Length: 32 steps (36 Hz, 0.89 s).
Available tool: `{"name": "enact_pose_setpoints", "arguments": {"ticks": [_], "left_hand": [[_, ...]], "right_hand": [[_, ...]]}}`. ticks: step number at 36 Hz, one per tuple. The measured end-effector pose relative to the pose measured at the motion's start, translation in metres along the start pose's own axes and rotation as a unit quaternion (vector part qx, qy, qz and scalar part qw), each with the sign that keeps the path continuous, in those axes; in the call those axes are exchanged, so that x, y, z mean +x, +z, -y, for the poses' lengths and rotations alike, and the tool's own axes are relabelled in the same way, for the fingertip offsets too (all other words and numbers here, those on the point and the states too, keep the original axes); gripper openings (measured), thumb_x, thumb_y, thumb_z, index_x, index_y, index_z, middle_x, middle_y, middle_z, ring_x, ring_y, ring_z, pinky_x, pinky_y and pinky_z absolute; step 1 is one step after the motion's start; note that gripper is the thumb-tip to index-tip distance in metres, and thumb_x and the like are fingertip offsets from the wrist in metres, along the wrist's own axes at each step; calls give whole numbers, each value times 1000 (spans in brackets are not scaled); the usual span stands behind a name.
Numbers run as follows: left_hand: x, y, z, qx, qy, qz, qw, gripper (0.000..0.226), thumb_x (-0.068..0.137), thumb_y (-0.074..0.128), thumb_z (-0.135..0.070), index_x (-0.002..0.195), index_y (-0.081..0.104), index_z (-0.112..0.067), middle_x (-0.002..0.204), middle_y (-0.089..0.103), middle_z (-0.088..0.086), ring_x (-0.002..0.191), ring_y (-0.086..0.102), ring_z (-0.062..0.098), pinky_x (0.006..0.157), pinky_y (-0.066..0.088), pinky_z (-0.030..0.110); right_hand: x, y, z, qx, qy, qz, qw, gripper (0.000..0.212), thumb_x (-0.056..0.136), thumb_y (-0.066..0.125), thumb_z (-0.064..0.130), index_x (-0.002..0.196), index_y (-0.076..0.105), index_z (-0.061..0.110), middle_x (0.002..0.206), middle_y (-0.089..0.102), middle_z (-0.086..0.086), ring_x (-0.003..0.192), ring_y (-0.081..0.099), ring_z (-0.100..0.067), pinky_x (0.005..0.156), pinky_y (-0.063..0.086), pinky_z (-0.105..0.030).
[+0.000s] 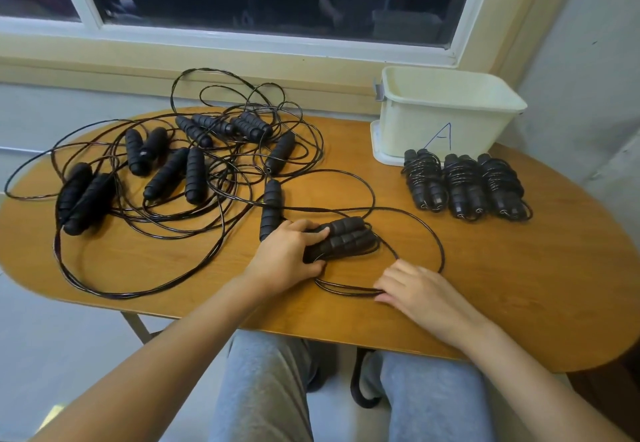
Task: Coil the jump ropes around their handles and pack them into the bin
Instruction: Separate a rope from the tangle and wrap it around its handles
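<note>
Left hand (287, 256): clamped, fingers curled round a pair of handles (346, 233) lying side by side near the front of the counter (519, 285).

Right hand (419, 291): rests on that rope's cord (346, 290), fingers bent. Whether it pinches the cord cannot be told.

The cord lies in a wide loose loop around and behind the handles. Three wound bundles (464, 185) lie just in front of the bin (446, 112), not in it. The unwound pile (194, 171) fills the left half of the counter.

Risks noted:
- The loop runs back toward the pile, and a stray handle (272, 206) lies against the left hand. Pulling the cord in is likely to drag neighbouring cords or that handle along and tighten the tangle.
- The cord looks stiff and springy. Slack turns may slide off the handle ends once the grip eases.
- Some pile cords overhang the left edge. A tug could carry handles off the counter.
</note>
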State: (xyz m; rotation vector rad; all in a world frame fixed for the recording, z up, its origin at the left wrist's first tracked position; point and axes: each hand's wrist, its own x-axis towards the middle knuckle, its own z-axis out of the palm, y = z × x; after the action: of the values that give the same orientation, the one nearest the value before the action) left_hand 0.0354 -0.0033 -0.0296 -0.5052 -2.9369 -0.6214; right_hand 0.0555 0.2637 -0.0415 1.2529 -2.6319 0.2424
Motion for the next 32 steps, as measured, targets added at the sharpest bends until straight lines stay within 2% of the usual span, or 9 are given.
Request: {"name": "enact_pose_setpoints", "arguments": {"ticks": [3,6,9,11,14,20,24,29,32], "left_hand": [[-3,5,2,-28,4,-34,999,66,86,72,-32,147,45,-28,141,51,-8,124,44,13,104,44,36],[-4,10,4,-65,-11,-60,996,75,84,75,-30,150,40,-21,134,56,-5,121,47,13,105,42,30],[-5,14,6,-64,-17,-46,997,76,88,71,-34,152,34,-21,141,50,-2,126,42,14,109,38,33],[-3,14,7,-48,-13,-33,998,73,90,67,-38,153,32,-24,147,44,-1,130,38,16,112,36,38],[-1,14,6,-7,-10,-21,1000,69,94,59,-43,153,30,-25,144,44,-1,127,37,16,111,33,35],[-3,16,9,53,9,-20,998,75,91,30,-63,154,27,-23,140,44,3,125,38,19,106,35,35],[-7,10,8,48,44,14,998,72,93,33,-55,156,20,-22,146,35,2,132,32,16,112,29,29],[-9,2,5,50,57,65,995,71,100,43,-49,157,11,-23,149,29,1,134,26,13,112,25,24],[-11,0,5,31,55,73,995,71,98,41,-51,157,12,-24,149,31,0,133,27,12,114,27,26]], "right_hand": [[-3,-5,-20,39,40,17,998,21,95,51,39,93,66,24,90,59,15,90,52,-1,75,46,-15],[-6,-4,-37,85,88,24,992,37,97,37,51,90,63,26,91,52,21,94,43,5,80,37,-13],[-8,1,-49,94,109,9,990,37,98,36,54,89,62,29,89,51,22,93,46,4,86,38,-18],[-9,5,-55,94,111,8,989,36,100,37,53,89,62,29,89,53,21,94,49,2,99,40,-25],[-7,6,-59,96,115,6,989,38,99,36,53,90,63,29,89,55,22,96,52,3,112,32,-28],[4,-1,-62,116,144,24,982,26,92,46,55,83,60,35,86,56,25,100,54,-2,112,30,-28],[10,-3,-65,123,159,51,978,25,90,47,56,80,58,36,82,55,22,93,49,5,98,43,-32],[13,1,-65,143,175,39,973,22,87,50,58,74,53,41,75,57,20,83,50,6,104,39,-35],[13,-1,-63,164,190,50,967,18,88,52,55,74,53,43,79,59,19,87,51,4,104,38,-34]]}}
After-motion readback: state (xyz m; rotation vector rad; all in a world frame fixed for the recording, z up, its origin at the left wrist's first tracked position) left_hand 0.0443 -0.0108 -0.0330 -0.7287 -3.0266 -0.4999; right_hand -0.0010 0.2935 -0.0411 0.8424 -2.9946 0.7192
